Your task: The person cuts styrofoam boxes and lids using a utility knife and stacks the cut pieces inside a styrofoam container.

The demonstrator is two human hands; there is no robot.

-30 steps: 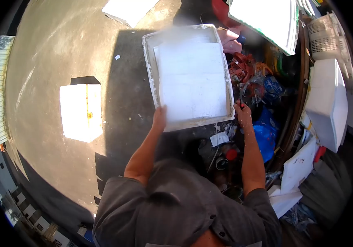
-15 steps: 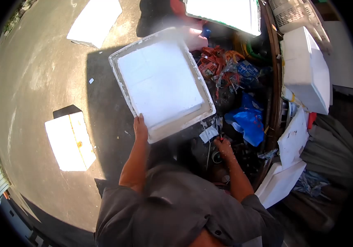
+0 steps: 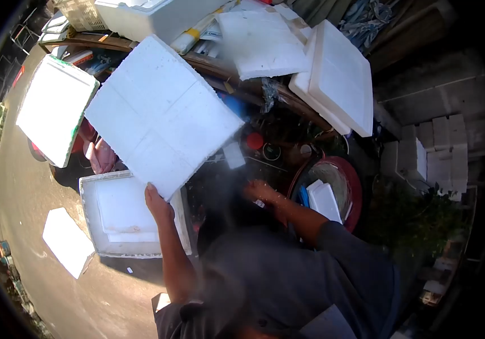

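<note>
My left hand [image 3: 159, 204] grips the bottom corner of a flat white foam panel [image 3: 160, 116], thumb on its near face. The panel is tilted up in front of me and hides part of the shelf behind it. Below and to its left, a white foam box [image 3: 89, 226] with a greyish rim has white pieces inside. My right hand [image 3: 260, 192] is closed low in the dark area before my body; what its fingers hold cannot be made out. A small pale piece [image 3: 233, 155] and a red round object [image 3: 255, 141] lie just beyond it.
Foam sheets and lids [image 3: 341, 79] are stacked along a wooden edge [image 3: 288, 99]. A red-rimmed tub [image 3: 353, 192] with a white container stands at right. Another foam box [image 3: 56, 110] and a white block [image 3: 67, 240] are at left. Stacked pale blocks [image 3: 443, 150] stand far right.
My view has swung right. My left hand, earlier at the edge of a rimmed foam piece, now holds up a flat panel. A red handle visible at my right hand earlier no longer shows.
</note>
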